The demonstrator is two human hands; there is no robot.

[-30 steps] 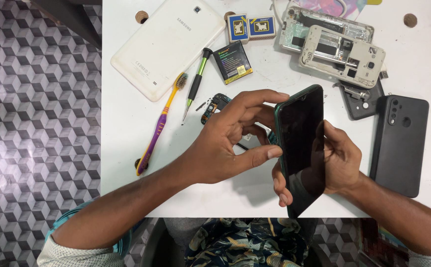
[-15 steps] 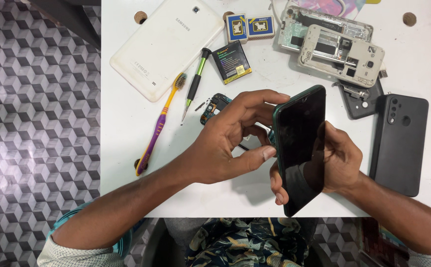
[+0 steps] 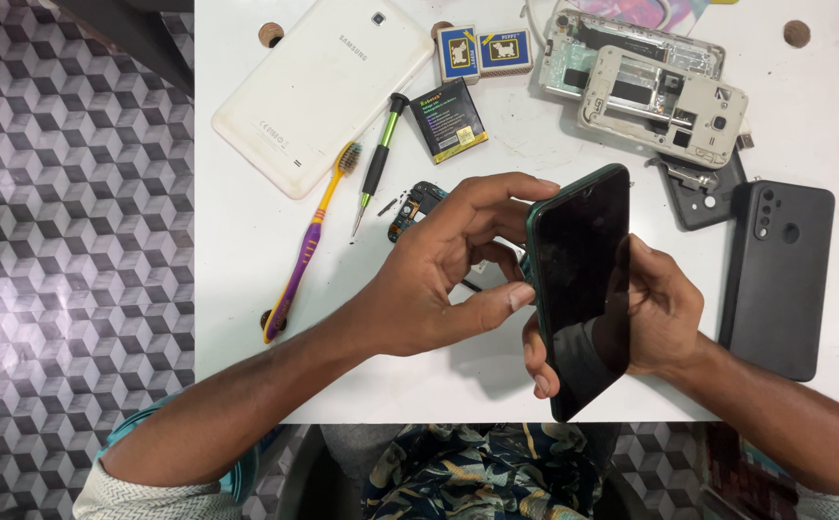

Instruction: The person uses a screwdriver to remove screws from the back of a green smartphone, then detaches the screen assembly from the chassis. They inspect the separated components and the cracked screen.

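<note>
Phone (image 3: 583, 289) tilted slightly more upright than half a second ago, otherwise same spot above the white table (image 3: 246, 270) edge. Right hand (image 3: 655, 313) grips it from behind (palm mostly hidden). Left hand (image 3: 448, 274) pinches its left edge, thumb and forefinger. Small part (image 3: 410, 207) behind the fingers is hard to make out.

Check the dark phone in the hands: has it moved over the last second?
Yes, slightly. The dark phone has tilted, its top edge swinging right, toward the black phone lying on the white table. Both hands hold it throughout.
</note>
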